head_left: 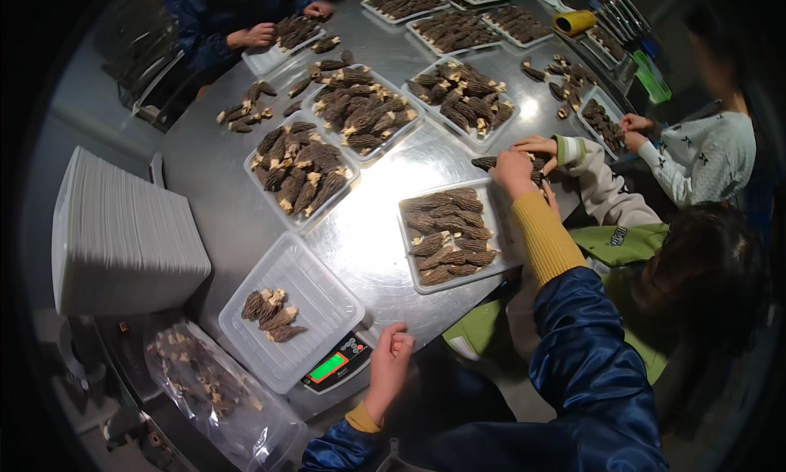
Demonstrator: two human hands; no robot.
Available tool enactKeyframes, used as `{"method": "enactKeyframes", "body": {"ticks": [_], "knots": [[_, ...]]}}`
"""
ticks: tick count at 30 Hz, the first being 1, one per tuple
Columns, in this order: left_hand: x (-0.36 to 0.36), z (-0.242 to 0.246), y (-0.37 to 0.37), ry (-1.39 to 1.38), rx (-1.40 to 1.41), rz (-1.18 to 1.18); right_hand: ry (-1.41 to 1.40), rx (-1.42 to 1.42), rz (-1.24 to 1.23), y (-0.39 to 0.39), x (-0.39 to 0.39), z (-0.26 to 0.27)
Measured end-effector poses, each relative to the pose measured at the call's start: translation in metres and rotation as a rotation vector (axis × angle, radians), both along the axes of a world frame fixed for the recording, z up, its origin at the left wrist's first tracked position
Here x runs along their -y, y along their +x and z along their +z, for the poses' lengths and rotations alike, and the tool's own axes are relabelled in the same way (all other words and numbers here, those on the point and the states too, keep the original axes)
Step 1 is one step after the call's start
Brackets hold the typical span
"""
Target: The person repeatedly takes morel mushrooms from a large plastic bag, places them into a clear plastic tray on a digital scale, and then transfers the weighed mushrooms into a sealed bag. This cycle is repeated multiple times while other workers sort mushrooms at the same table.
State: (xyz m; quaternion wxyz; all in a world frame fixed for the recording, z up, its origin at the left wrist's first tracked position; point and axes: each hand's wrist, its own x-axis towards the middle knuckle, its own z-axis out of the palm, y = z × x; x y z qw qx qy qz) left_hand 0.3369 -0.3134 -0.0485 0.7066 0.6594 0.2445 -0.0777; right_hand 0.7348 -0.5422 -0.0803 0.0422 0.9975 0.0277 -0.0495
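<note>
My right hand (514, 172) reaches out over the morel mushrooms (538, 168) at the table edge, among a co-worker's hands; its fingertips are partly hidden, so its hold is unclear. My left hand (390, 360) is half curled beside the digital scale (330, 367), and whether anything is between its fingers does not show. On the scale rests a clear plastic tray (319, 294) with several morels (270, 315) grouped together. A white tray (405, 251) of morels laid in rows stands below my right hand. Heaped morels fill clear tubs (301, 226) farther up.
A tall stack of white trays (135, 238) stands at left, above a clear bag of morels (209, 392). Co-workers' hands (261, 35) (635, 131) are at trays at the top left and right. A co-worker in a green-collared top sits close by my right arm.
</note>
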Motion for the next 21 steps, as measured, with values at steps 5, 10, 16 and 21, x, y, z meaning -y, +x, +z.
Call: {"method": "enactKeyframes", "body": {"ticks": [5,10,16,21], "knots": [[-0.005,0.002,-0.020,0.497,0.340,-0.060,-0.028,-0.185,0.062,0.009,-0.013,0.016],[-0.012,0.036,-0.061,0.128,0.221,0.104,0.319,0.063,0.124,-0.070,-0.067,0.062],[-0.053,0.063,-0.125,-0.063,0.098,0.046,1.084,0.124,0.302,-0.279,-0.158,0.110],[-0.108,0.041,-0.227,0.070,-0.072,0.148,1.122,-0.520,0.935,-0.462,-0.224,0.141]]}}
